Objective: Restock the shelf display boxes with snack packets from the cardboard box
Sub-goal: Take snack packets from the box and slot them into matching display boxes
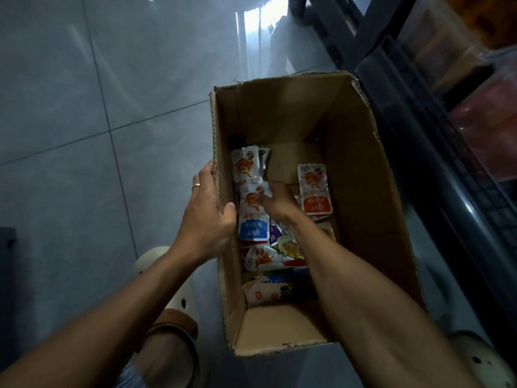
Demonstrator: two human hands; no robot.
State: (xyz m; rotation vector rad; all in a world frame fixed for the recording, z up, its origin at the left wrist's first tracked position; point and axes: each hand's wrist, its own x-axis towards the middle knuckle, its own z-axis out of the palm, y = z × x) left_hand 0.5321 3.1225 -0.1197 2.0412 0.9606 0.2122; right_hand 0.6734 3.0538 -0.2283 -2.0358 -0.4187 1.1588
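Observation:
An open cardboard box (349,169) stands on the floor with several snack packets loose at its bottom. My left hand (207,214) grips the box's left wall, thumb inside and fingers outside. My right hand (275,201) reaches deep into the box and pinches a white packet with a blue label (253,219) near the left wall. A white packet with an orange label (314,189) lies flat to the right of that hand. More packets (268,256) are piled under my right forearm.
Dark shelving (419,88) with clear display boxes (481,113) of reddish goods runs along the right. Grey floor tiles (84,107) spread to the left. My cream clogs (167,278) stand beside the box's near end.

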